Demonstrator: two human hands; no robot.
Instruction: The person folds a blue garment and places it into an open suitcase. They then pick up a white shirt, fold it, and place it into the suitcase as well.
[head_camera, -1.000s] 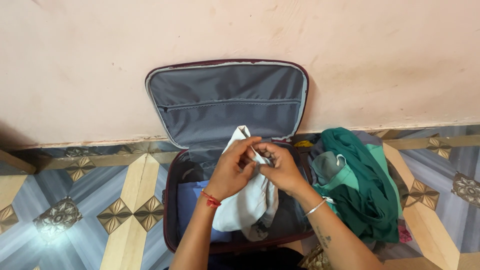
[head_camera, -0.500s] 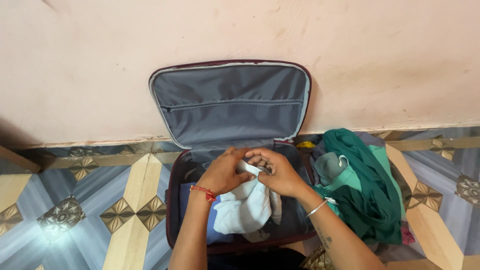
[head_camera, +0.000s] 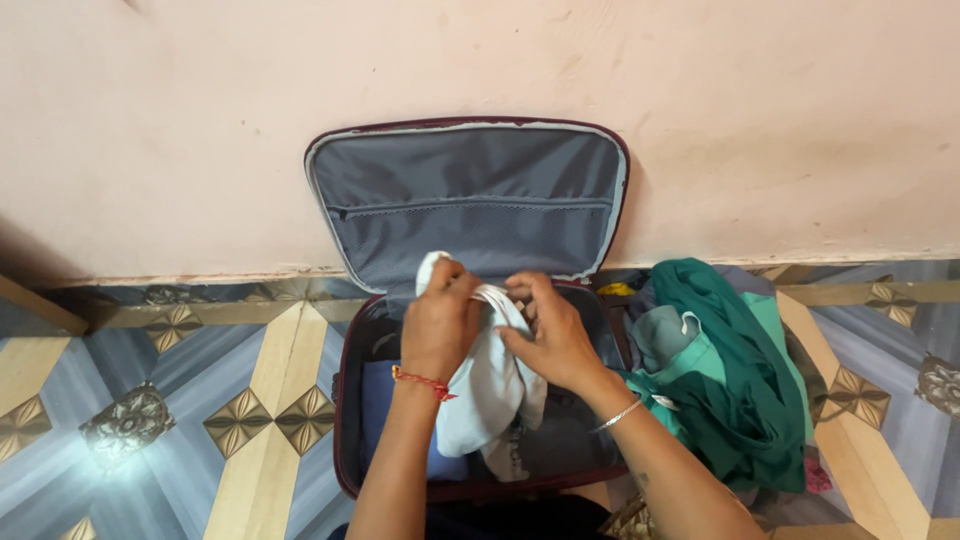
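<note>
Single head-worn view, looking steeply down, close over the open suitcase (head_camera: 470, 220), facing the wall (head_camera: 200, 120)

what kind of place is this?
Likely a room in a home: patterned tile floor, plain pink plastered wall, an open suitcase on the floor beside a pile of green clothes.

Open suitcase (head_camera: 350, 420) on the floor (head_camera: 150, 400), lid (head_camera: 470, 200) leaning back against the wall (head_camera: 480, 50), cloth (head_camera: 490, 390) held above folded clothes (head_camera: 385, 400) inside, heap of garments (head_camera: 730, 370) just right of it.
</note>
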